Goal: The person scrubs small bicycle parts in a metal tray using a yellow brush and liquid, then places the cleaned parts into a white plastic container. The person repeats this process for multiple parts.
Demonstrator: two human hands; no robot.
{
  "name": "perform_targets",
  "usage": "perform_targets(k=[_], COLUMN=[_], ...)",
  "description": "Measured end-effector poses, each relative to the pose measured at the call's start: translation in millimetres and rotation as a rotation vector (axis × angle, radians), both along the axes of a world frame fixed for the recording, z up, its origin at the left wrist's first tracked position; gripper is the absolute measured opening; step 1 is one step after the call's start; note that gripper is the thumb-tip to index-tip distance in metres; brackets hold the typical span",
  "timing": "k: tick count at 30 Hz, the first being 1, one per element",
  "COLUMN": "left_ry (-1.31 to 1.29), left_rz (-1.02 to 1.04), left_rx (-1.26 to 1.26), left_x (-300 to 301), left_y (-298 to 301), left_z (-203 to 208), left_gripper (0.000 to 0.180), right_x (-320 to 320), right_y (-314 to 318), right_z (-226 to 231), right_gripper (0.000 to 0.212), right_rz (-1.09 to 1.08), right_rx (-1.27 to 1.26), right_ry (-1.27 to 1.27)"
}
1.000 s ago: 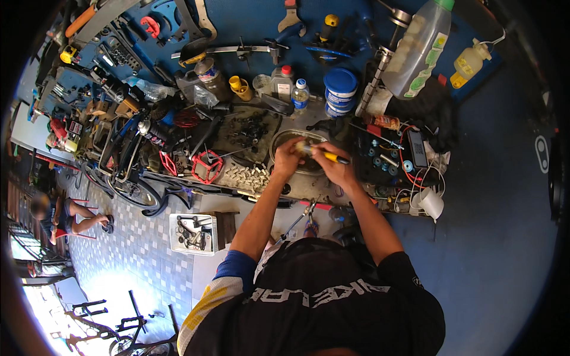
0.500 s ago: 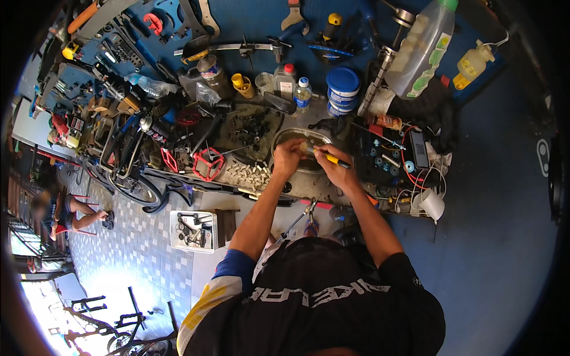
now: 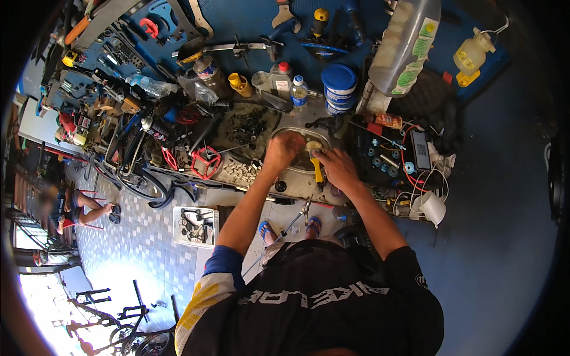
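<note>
A brush with a yellow and black handle (image 3: 318,171) and pale bristles is over an oval metal tray (image 3: 284,133) on the workbench. My right hand (image 3: 339,168) pinches the brush near its head, the handle pointing back toward me. Over the left side of the tray is my left hand (image 3: 284,151), its fingers smeared by motion. Whether it holds a small part cannot be made out. Dark liquid seems to lie in the tray, partly hidden by my hands.
Loose gold-coloured parts (image 3: 243,172) and a red pedal (image 3: 206,162) lie left of the tray. Behind it stand a blue tub (image 3: 339,83) and several bottles. Right are blue small parts, a phone-like device (image 3: 420,149) and cables. A white bin (image 3: 195,226) holds metal parts.
The brush has swung from slanting rightward to pointing its handle toward me. My left hand has moved slightly away from the bristles. My head view has shifted a little.
</note>
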State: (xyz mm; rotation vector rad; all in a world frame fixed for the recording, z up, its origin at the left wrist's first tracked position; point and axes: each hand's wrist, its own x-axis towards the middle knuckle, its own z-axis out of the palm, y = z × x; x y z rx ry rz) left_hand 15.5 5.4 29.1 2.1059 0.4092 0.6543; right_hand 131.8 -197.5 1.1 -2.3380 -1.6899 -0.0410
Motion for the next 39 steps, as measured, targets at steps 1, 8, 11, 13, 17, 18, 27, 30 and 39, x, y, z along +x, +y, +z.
perform_targets(k=[1,8,11,13,17,18,27,30,39], left_ry=[0.016,-0.210,-0.461,0.061,0.012,-0.016,-0.151,-0.159,-0.183], left_rz=[0.008,0.025,0.141,0.068,0.266,0.272,0.388,0.495,0.740], left_rx=[-0.024,0.196,0.168,0.073,0.065,-0.086,-0.892,-0.964,-1.143], left_x=[1.8,-10.0,6.2,7.7,-0.3,-4.5,-140.7,-214.5,-413.3], left_y=[1.5,-43.7,-48.1,-11.3,-8.0,-8.0,-4.6,-17.3,-42.3], left_z=[20.1,198.8,129.3,-4.9,-38.2,-27.8,-1.5,-7.1,-50.8], left_gripper=[0.010,0.010,0.009,0.010,0.011,0.011,0.012,0.020,0.032], right_x=[-0.3,11.5,2.1,-16.0,-58.2,-72.0,-161.6,-162.1,-192.0], right_y=[-2.8,-47.6,-75.3,-87.2,-127.4,-136.4,-90.9,-49.9,2.3], right_z=[8.0,46.7,58.3,67.1,58.2,44.2,-149.4,-174.9,-132.8], right_gripper=[0.053,0.045,0.035,0.027,0.025,0.024,0.073,0.074,0.049], right_rz=[-0.007,-0.063,-0.141,-0.157,-0.149,-0.155,-0.301,-0.274,-0.588], right_rx=[0.007,0.279,0.402,0.408,0.258,0.168,0.028,0.106,0.512], right_ry=[0.023,0.245,0.409,0.614,0.756,0.950,1.025,0.884,1.248])
